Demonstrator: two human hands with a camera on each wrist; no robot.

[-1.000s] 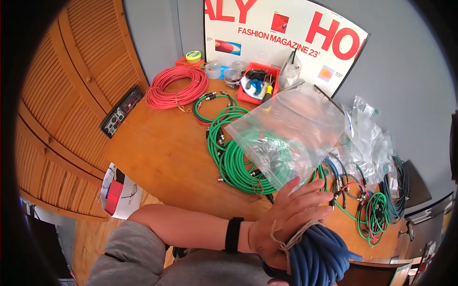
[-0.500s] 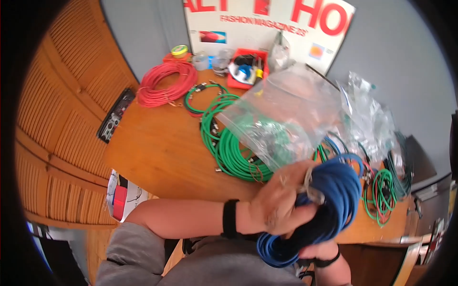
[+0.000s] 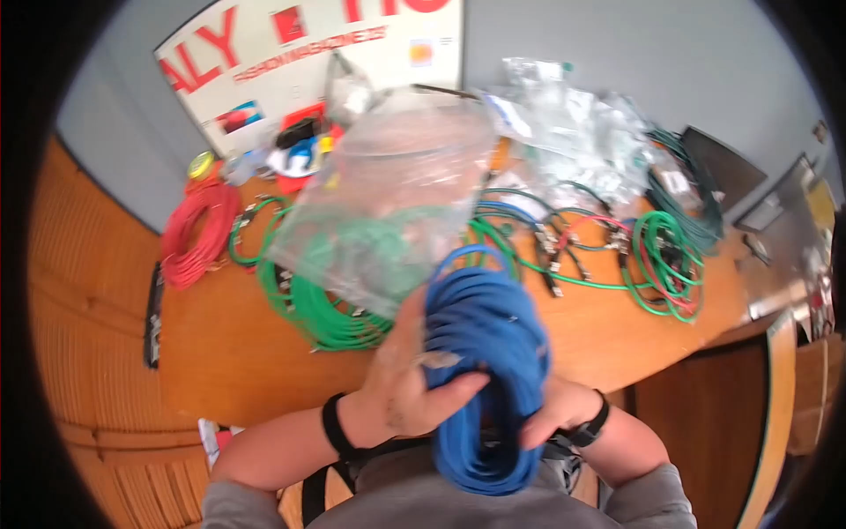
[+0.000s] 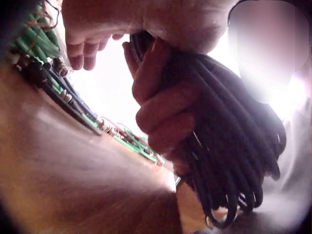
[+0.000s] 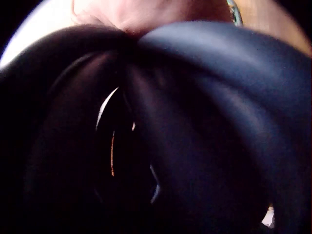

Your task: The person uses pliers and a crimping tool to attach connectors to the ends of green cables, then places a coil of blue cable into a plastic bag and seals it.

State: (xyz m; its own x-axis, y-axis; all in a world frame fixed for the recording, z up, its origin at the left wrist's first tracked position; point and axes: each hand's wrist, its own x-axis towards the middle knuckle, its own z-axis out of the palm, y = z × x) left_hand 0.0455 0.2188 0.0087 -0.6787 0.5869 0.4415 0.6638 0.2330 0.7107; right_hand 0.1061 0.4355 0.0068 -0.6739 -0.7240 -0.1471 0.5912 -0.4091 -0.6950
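A thick blue cable coil is held upright in front of the body. My left hand lies along its left side, with the thumb over the front into the loop. My right hand grips the lower right side, thumb at the opening. In the left wrist view, my right hand's fingers curl round the dark-looking coil, while my left hand extends across the top. The coil fills the right wrist view, with part of my right hand above it. A pale tie touches the coil near my left thumb.
A clear plastic bag covers part of a green cable coil. Left of these lies a red cable coil. Smaller cables and more plastic bags are on the right of the wooden table.
The head view has swung right. The blue coil has been lifted and turned upright; my left thumb has come over its front, and my right hand has come into view gripping it.
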